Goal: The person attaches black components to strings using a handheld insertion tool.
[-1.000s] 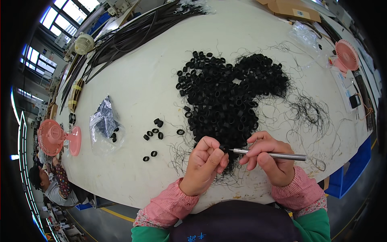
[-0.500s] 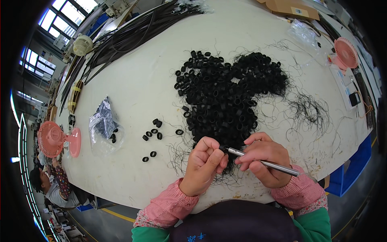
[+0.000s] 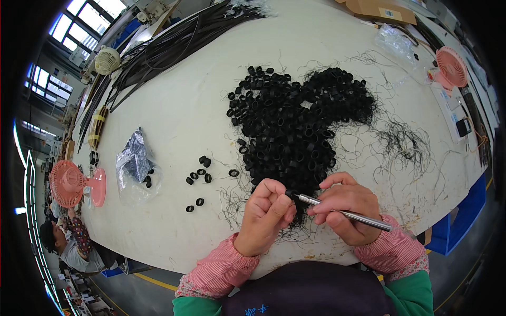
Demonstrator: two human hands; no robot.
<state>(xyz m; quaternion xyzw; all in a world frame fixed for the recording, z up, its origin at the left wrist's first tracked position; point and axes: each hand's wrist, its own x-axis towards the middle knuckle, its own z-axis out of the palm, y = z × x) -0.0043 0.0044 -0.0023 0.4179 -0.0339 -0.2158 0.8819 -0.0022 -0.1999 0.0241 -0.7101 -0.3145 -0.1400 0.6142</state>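
Note:
My left hand (image 3: 263, 213) pinches a small black ring (image 3: 290, 194) between thumb and fingertips, just in front of the pile. In my right hand (image 3: 352, 208) is a slim silver pen-shaped metal tool (image 3: 369, 219), its narrow tip touching or very close to the ring. The tip's exact form is too small to make out. Beyond both hands spreads a large pile of black rings (image 3: 290, 126), with thin black threads around its edges. Several loose rings (image 3: 200, 201) lie on the table left of my left hand.
A clear plastic bag (image 3: 138, 168) and a pink fan (image 3: 68, 183) stand at the left. Long black strips (image 3: 158, 47) cover the far left. Loose threads (image 3: 406, 145), another pink fan (image 3: 452, 68) and a cardboard box (image 3: 377, 10) lie rightward. A person (image 3: 74, 245) sits at far left.
Almost nothing differs. Both hands keep their hold, and the whole view has shifted very slightly.

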